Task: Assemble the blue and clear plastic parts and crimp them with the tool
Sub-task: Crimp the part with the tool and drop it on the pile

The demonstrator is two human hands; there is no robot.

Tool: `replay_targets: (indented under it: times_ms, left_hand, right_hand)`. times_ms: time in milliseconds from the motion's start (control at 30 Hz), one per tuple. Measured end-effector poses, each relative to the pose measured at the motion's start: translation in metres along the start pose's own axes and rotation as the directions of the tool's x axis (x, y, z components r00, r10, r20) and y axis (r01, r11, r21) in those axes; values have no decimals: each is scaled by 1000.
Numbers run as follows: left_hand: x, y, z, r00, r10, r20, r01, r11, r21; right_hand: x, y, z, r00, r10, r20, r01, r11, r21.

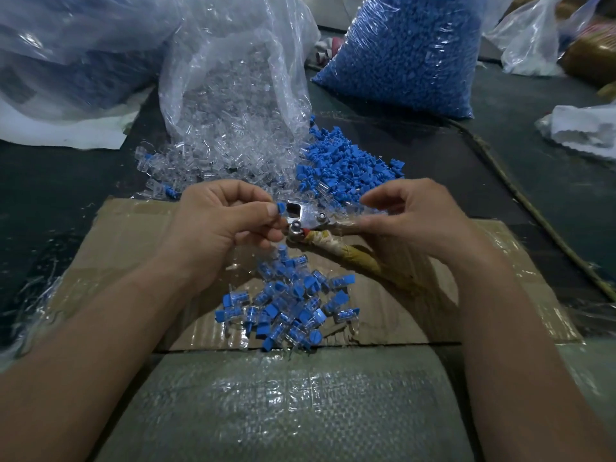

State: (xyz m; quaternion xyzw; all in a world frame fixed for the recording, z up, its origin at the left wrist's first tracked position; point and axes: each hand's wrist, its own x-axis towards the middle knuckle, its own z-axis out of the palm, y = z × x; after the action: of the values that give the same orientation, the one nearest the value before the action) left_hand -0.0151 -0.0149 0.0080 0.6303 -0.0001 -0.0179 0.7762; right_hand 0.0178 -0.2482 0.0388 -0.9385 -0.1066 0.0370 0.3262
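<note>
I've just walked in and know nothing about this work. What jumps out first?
The blue: a bulging bag of blue parts at the back right, a loose blue pile spilling beside the clear-parts bag, and a heap of assembled pieces on the cardboard in front. In the middle, the left hand pinches a blue part at the metal head of the crimping tool, which the right hand holds.

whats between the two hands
Head view: the crimping tool, held by the right hand, its metal head beside the blue part pinched by the left hand.
</note>
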Motion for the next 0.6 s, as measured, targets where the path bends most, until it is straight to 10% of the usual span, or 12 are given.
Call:
replay_targets:
  times_ms: [200,600]
  left_hand:
    - [-1,1,-1,1000,-6,-18,6,1000,-24]
    - [0,2,2,1000,-27,-13,27,1000,-13]
  right_hand:
    - [-4,-2,-3,949,107,297,-59,984,-167]
    - [-1,-18,7,972,66,227,36,908,-418]
